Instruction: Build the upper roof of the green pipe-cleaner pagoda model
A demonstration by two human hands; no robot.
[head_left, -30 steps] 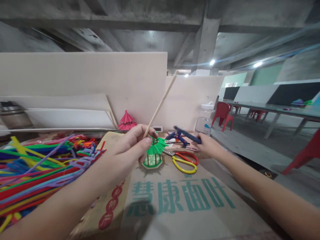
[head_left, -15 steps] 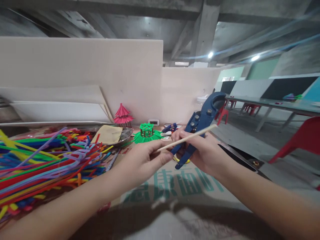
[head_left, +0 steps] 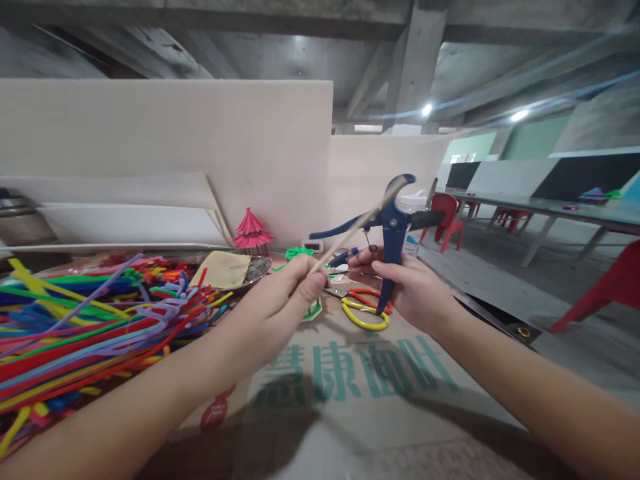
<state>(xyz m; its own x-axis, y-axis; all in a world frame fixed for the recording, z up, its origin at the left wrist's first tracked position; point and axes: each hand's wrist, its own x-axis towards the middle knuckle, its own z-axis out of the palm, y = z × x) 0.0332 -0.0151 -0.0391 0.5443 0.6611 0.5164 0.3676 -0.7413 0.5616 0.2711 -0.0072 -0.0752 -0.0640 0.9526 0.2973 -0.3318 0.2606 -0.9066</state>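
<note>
My left hand (head_left: pixel 280 303) pinches a thin wooden stick (head_left: pixel 347 235) between thumb and fingers; the stick slants up to the right, its far end blurred near the cutter. In my right hand (head_left: pixel 420 287) is a blue pipe cutter (head_left: pixel 393 230), held by one handle with its hooked jaw upward. The cutter's other handle sticks out to the left, spread from the gripped one. Below lie scissors (head_left: pixel 367 327) with yellow and red handles. A green pipe-cleaner model (head_left: pixel 299 253) is partly hidden behind my left hand.
Many coloured pipe cleaners (head_left: pixel 90 333) are heaped at left. Beyond them are a metal tray (head_left: pixel 260 273) with a yellow pad (head_left: pixel 220 270) and a pink pagoda model (head_left: pixel 253 230). Printed cardboard (head_left: pixel 345 407) covers the table. A red chair (head_left: pixel 600 287) stands at right.
The pipe cutter has turned in my right hand and its handles have spread apart. The stick now tilts more steeply. My hands have moved a little apart, uncovering the scissors.
</note>
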